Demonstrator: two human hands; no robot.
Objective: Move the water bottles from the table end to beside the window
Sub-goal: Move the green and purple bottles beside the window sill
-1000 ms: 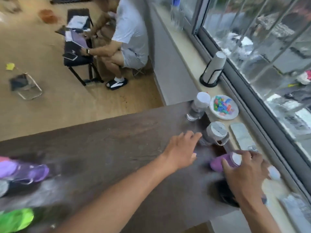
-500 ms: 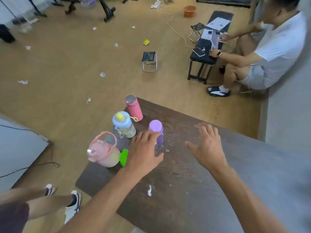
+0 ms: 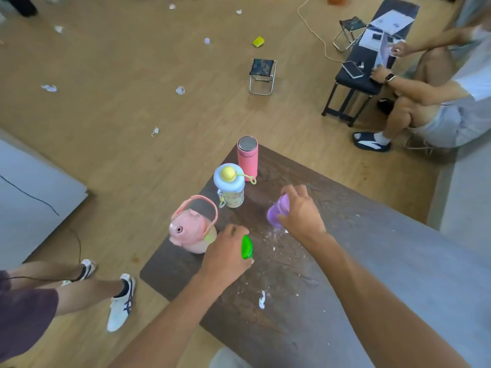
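A: Wooden floor with paper scraps all round; dark wood-grain table (image 3: 345, 261) runs from the lower right, bottles bunched at its far end; what changed?

B: Half a second back both hands were open above the table, touching nothing; now the left hand (image 3: 225, 257) is curled over the bright green plastic bottle (image 3: 246, 247), fingers closed round it, only a sliver of green showing; the right hand (image 3: 300, 215) is wrapped round the translucent purple plastic bottle (image 3: 276, 215), which tilts off upright.

A: Lifted yet?

B: Cannot tell; purple looks tipped, green mostly hidden; my read is two grasps just made, carry to the window comes next; window not in view now.

A: Count?

B: Five bottles at this end; two in hand; three standing free: tall pink cylindrical flask with a metal cap (image 3: 247, 158), pale patterned bottle with a light blue lid and yellow ball knob (image 3: 229, 187), round pink jug with a loop handle (image 3: 192, 229); the jug sits just beside the left hand.

A: Anything else?

B: Two small folding stools (image 3: 262, 75); one dark bench (image 3: 369, 65) with a phone and papers; one seated person (image 3: 438, 96) at it; another person's legs (image 3: 87, 288) lower left; white crumbs on the table near the purple bottle.
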